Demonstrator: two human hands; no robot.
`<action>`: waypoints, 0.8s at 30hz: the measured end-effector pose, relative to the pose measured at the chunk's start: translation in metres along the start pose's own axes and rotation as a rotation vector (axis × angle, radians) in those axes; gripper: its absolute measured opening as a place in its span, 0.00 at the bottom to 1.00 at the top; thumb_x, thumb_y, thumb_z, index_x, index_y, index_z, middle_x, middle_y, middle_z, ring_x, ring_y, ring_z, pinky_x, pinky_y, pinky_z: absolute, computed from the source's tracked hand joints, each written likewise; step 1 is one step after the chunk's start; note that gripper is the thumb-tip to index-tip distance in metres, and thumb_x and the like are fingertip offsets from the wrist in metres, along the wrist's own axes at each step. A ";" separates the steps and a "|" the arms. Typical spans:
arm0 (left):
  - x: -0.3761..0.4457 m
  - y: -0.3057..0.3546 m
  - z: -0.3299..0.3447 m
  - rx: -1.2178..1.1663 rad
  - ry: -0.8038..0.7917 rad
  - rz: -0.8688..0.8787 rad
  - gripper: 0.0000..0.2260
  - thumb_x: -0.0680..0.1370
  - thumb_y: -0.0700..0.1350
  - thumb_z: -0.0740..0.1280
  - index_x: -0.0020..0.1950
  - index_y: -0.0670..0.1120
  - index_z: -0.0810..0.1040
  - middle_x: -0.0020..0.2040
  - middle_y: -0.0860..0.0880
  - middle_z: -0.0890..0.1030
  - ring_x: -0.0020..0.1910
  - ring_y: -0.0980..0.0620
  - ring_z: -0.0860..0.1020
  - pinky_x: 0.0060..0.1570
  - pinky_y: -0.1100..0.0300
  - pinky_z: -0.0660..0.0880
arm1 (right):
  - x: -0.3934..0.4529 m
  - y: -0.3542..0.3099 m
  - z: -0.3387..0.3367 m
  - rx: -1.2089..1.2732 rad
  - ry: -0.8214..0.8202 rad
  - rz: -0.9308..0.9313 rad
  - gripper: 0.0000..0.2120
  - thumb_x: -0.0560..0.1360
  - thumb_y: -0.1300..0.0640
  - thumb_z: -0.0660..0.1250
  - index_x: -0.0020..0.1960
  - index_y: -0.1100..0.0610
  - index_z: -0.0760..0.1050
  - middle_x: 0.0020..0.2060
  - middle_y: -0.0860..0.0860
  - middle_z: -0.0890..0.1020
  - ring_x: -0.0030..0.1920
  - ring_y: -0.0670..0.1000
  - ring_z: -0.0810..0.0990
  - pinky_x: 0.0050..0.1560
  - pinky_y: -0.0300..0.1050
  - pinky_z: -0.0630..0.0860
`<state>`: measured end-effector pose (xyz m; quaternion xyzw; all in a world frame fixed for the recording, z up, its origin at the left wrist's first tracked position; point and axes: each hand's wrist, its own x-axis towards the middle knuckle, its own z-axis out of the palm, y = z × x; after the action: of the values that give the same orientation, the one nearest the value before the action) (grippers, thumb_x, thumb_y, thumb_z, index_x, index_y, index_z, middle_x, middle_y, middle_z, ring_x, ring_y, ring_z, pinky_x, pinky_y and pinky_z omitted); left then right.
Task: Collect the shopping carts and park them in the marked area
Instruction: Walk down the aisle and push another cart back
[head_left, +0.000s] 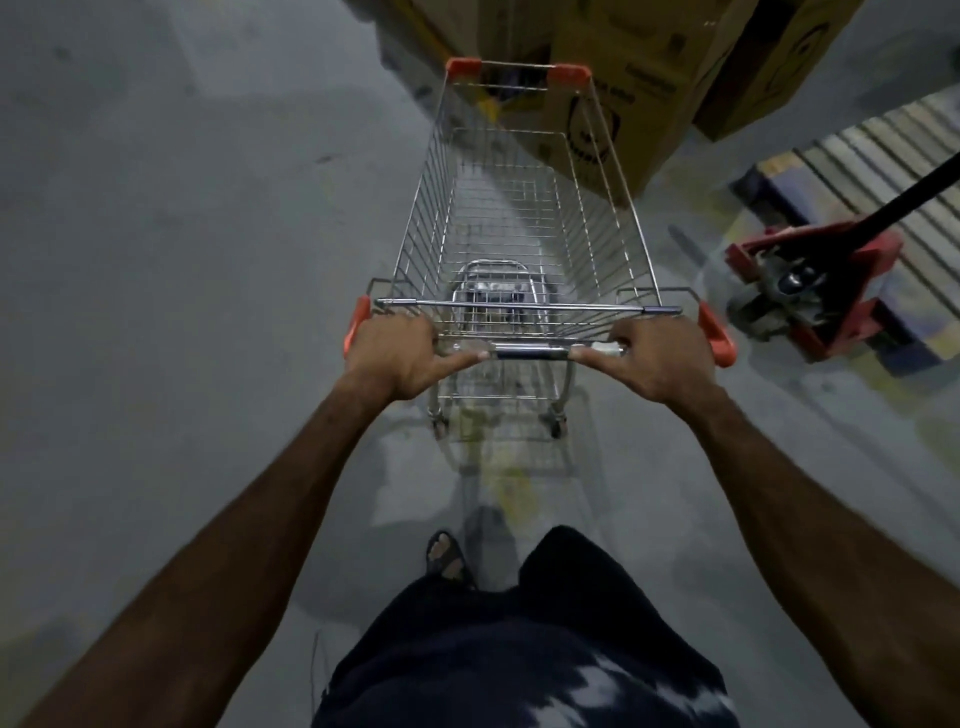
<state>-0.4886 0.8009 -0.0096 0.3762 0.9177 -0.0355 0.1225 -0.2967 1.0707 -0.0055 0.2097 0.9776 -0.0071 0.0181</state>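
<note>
**Both hands on the handle, boxes dead ahead**

Nearest, a sandalled foot (445, 557) steps on the grey concrete floor (182, 260). Just beyond it, the left hand (397, 358) and the right hand (657, 358) each have their grip curled round the handle bar (530, 353) of the shopping cart (524, 208), one near each orange end cap, thumbs lying along the bar. The cart's wire basket looks empty and stretches straight away from the person.

To the right, near the cart's flank, stands a red pallet jack (810, 291) against a wooden pallet (872, 150). At the far end, cardboard boxes (623, 104) sit close to the cart's nose.

No marked area is visible here. To push well, I judge the person should keep even pressure on both hands, steer left of the boxes, and give the jack room.
</note>
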 end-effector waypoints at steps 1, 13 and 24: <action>0.001 -0.003 -0.001 0.000 -0.016 -0.016 0.46 0.68 0.87 0.40 0.40 0.52 0.81 0.43 0.48 0.86 0.51 0.46 0.84 0.80 0.34 0.50 | 0.003 -0.002 0.001 0.005 0.002 0.001 0.41 0.69 0.14 0.50 0.31 0.52 0.71 0.25 0.45 0.73 0.30 0.51 0.74 0.35 0.44 0.64; -0.036 0.011 0.006 -0.038 0.084 -0.249 0.40 0.70 0.87 0.43 0.32 0.56 0.78 0.34 0.52 0.82 0.46 0.48 0.84 0.79 0.36 0.54 | 0.064 0.005 0.003 0.002 -0.032 -0.309 0.45 0.66 0.12 0.46 0.30 0.52 0.74 0.26 0.47 0.75 0.31 0.50 0.76 0.38 0.46 0.73; -0.144 0.020 0.041 -0.100 0.024 -0.729 0.47 0.68 0.88 0.40 0.33 0.50 0.80 0.34 0.51 0.82 0.47 0.47 0.84 0.79 0.35 0.52 | 0.100 -0.073 0.000 -0.029 -0.082 -0.787 0.45 0.67 0.12 0.45 0.30 0.52 0.74 0.26 0.46 0.75 0.31 0.49 0.76 0.42 0.48 0.73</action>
<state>-0.3676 0.7104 -0.0123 0.0187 0.9935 -0.0275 0.1092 -0.4180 1.0447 -0.0085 -0.1815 0.9818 -0.0080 0.0560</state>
